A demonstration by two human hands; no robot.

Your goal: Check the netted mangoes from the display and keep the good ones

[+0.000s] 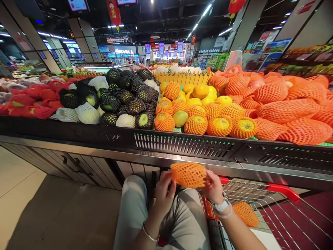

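Observation:
My left hand [164, 191] and my right hand [213, 187] hold an orange foam fruit net [188, 174] between them, above my knees. Fingers of each hand pinch one end of it. The mesh is stretched sideways, and I cannot tell whether a fruit is inside. Just beyond it, orange-yellow round fruits [220, 125] lie on the display, several in the same kind of net and some bare. Beneath my right forearm, another orange foam net [246, 213] lies in a shopping cart [282, 187]; its contents are unclear.
The black display rim [182, 140] runs across in front of me, with a metal edge below. Melons in black nets [122, 92] are piled left of centre, red-wrapped fruit [36, 93] farther left. Large fruits in orange-red nets [288, 104] fill the right.

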